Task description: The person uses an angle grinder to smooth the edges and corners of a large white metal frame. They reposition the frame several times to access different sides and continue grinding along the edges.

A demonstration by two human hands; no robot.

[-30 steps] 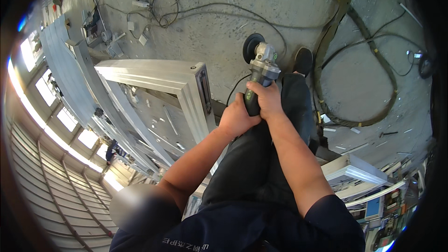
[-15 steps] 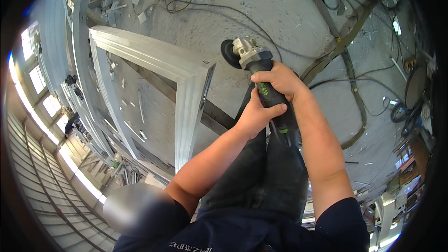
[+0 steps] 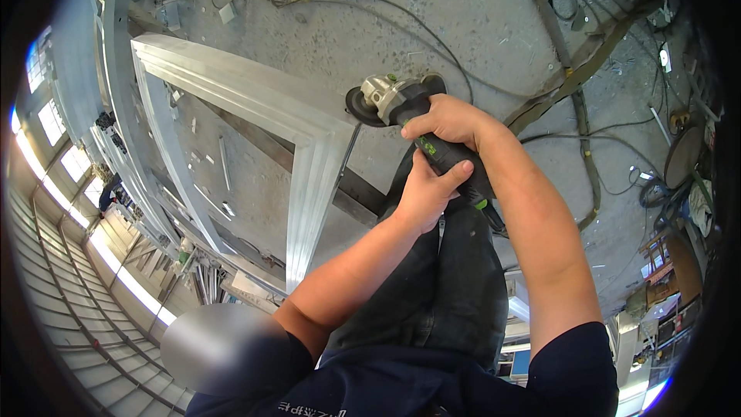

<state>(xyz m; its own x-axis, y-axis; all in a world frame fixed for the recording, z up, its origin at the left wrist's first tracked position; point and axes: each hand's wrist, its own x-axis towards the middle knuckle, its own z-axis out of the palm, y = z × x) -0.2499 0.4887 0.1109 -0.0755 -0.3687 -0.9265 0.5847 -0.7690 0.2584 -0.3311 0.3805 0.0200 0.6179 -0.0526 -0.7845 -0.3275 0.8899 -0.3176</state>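
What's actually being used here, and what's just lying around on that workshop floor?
In use:
- angle grinder, gripped by the right hand and left hand
- pale metal frame, its corner beside the grinder's disc

Lying about:
- cables looping over the concrete floor
- thick hose
- small metal offcuts

Grinder's disc half hidden behind frame corner, handle covered by 2 hands, perhaps touching.
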